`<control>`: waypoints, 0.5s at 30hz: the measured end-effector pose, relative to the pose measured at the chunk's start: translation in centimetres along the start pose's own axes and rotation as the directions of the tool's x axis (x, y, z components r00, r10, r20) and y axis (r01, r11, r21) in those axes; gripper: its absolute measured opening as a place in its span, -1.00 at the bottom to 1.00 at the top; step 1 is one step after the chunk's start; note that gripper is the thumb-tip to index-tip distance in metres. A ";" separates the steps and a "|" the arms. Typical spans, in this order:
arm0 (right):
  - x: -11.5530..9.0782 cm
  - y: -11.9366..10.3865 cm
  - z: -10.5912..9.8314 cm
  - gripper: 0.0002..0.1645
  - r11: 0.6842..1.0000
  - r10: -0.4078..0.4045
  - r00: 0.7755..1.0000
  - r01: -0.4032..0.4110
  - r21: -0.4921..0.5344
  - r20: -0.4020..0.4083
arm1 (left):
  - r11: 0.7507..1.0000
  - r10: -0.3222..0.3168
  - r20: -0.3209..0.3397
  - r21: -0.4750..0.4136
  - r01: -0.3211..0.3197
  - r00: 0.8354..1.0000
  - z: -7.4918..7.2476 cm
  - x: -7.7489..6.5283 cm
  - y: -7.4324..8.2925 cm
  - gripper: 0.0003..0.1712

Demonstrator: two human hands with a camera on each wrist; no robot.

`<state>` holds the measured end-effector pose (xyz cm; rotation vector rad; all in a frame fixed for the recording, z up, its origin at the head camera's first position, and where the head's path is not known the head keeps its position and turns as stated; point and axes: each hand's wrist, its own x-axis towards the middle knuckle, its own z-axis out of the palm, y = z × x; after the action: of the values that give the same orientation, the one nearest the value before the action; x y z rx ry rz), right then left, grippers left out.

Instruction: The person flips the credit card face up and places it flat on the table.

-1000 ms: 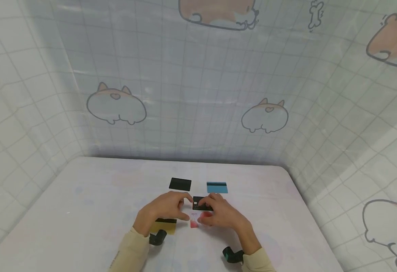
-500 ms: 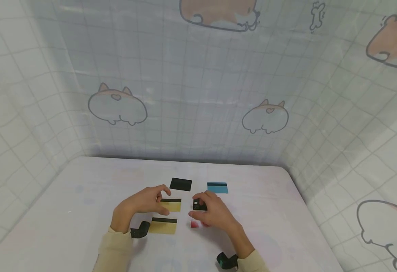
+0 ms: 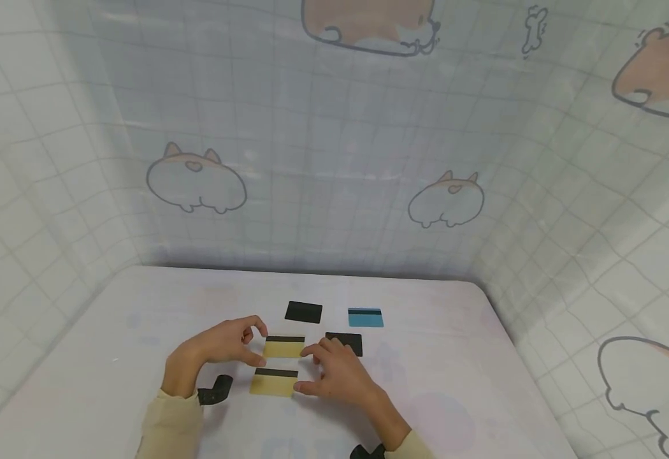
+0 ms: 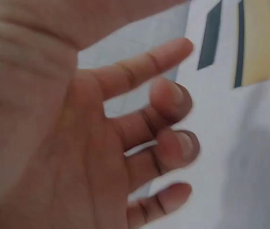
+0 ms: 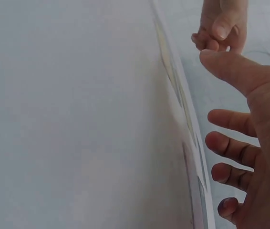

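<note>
In the head view my left hand (image 3: 220, 344) is held by the left edge of the upper yellow card (image 3: 285, 348), thumb and index finger apart. The left wrist view shows nothing between those fingers (image 4: 173, 102). My right hand (image 3: 343, 376) has its index fingertip at the upper yellow card's right edge and its thumb by the right edge of the lower yellow card (image 3: 274, 384). Both yellow cards lie with a dark stripe along the far side. Beyond the right hand's knuckles lies a black card (image 3: 350, 344), its left part covered by fingers.
Farther back lie a plain black card (image 3: 304, 312) and a blue card (image 3: 366, 318) with a black stripe. Black wrist mounts (image 3: 216, 390) hang close over the white table (image 3: 185, 293). A patterned sheet (image 3: 323, 159) walls off the back and sides.
My left hand has drawn back to the left, uncovering the upper yellow card. The right hand has moved left and nearer, off the black card, and now covers where the pink-and-white card showed.
</note>
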<state>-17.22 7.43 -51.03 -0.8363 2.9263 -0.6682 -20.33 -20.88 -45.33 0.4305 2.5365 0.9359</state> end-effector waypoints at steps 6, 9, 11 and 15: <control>0.4 -0.4 1.0 -0.26 0.995 0.018 1.000 -0.016 -0.103 0.021 | 0.985 -0.124 0.063 0.132 0.115 0.990 0.5 -0.5 0.1 -0.39; 0.7 -0.5 1.3 -0.26 0.990 0.029 0.999 -0.023 -0.142 0.039 | 0.965 -0.179 0.072 0.208 0.160 0.981 0.7 -0.5 0.5 -0.39; 0.8 -0.5 1.4 -0.26 0.989 0.031 0.998 -0.021 -0.148 0.061 | 0.953 -0.205 0.074 0.241 0.182 0.976 1.0 -0.5 0.7 -0.38; 1.3 -0.8 1.7 -0.27 0.990 0.019 0.995 -0.005 -0.139 0.100 | 0.945 -0.213 0.072 0.267 0.187 0.974 1.5 -0.2 1.4 -0.36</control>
<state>-17.69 5.51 -52.19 -0.8367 2.9096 -0.4118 -19.23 -19.15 -45.41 0.2780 2.5590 0.4970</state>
